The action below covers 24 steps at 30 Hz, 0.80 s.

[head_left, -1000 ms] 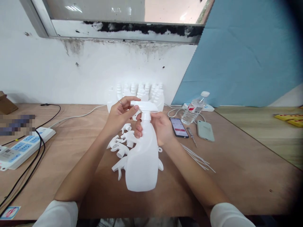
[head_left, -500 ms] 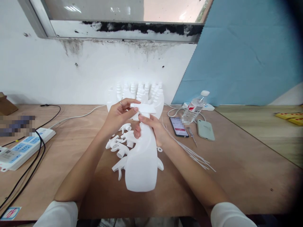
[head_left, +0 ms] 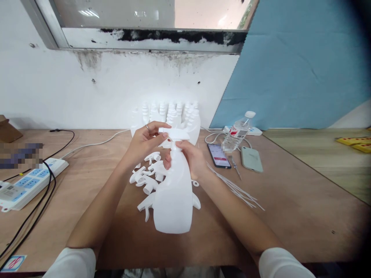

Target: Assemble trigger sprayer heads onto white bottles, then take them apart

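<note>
A white plastic spray bottle (head_left: pixel 173 193) is tilted with its base toward me and its neck pointing away. My right hand (head_left: pixel 193 159) is wrapped around the neck, the thumb lying near the collar. On the neck sits a white trigger spray head (head_left: pixel 178 134), which my left hand (head_left: pixel 147 139) pinches by its left end between thumb and fingers. Some of the right fingers are hidden behind the bottle. Left of it, several loose white trigger heads (head_left: pixel 149 183) lie on the table.
Several white bottles (head_left: pixel 191 119) stand against the wall. Thin white tubes (head_left: pixel 237 189) lie at right, near a phone (head_left: pixel 219 155), a screwdriver (head_left: pixel 236 168), a pale green phone-shaped item (head_left: pixel 251 159) and a clear water bottle (head_left: pixel 239 131). A power strip (head_left: pixel 37 181) and cables occupy the left.
The spray head has turned slightly on the neck. My right thumb has shifted a little to the right along the collar; the bottle stays nearly in place.
</note>
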Motion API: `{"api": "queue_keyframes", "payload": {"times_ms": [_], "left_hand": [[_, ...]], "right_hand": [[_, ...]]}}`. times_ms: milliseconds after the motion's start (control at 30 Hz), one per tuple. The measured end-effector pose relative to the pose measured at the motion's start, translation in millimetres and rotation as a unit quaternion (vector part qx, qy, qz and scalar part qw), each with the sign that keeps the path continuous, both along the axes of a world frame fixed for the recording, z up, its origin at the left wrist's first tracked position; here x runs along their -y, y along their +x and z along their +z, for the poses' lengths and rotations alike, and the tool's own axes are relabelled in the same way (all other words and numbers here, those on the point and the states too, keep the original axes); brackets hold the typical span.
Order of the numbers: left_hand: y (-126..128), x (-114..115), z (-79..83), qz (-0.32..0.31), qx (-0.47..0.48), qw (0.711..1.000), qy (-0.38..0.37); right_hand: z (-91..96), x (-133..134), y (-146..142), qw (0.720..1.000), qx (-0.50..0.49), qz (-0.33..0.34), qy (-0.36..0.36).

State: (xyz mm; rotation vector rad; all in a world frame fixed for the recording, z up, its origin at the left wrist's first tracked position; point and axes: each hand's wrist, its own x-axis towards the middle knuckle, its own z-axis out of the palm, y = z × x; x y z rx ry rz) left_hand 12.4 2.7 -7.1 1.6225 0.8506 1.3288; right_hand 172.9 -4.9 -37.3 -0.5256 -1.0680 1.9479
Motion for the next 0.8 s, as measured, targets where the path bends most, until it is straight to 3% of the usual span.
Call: {"api": "queue_keyframes", "payload": {"times_ms": [100,233,367,500,667,800], "left_hand": [[-0.4,-0.7,-0.3,-0.005,0.001,1.000,-0.005],[-1.0,-1.3,-1.0,-0.007,0.002,1.000,-0.008],[-1.0,-0.4,-0.9,-0.020,0.007,1.000,-0.019],[-1.1,-0.4,-0.5,-0.015,0.007,1.000,-0.022],[-1.6,-0.8,0.5,-0.022,0.005,1.000,-0.019],[-2.4,-0.6,0.8,-0.019,0.003,1.000,-0.014]], "right_hand": [[0.7,0.4,1.1,0.999,0.017,-0.030,0.017],[0.3,0.4,1.8,1.000,0.007,0.023,-0.010],[-0.3,0.4,1.2,0.999,0.020,-0.038,0.022],[-0.4,-0.4,2.1,1.000,0.003,0.022,-0.012],[1.3,0.5,2.9,0.999,0.029,-0.035,0.020],[2.8,0.5,3.9,0.999,0.009,0.031,-0.025]]}}
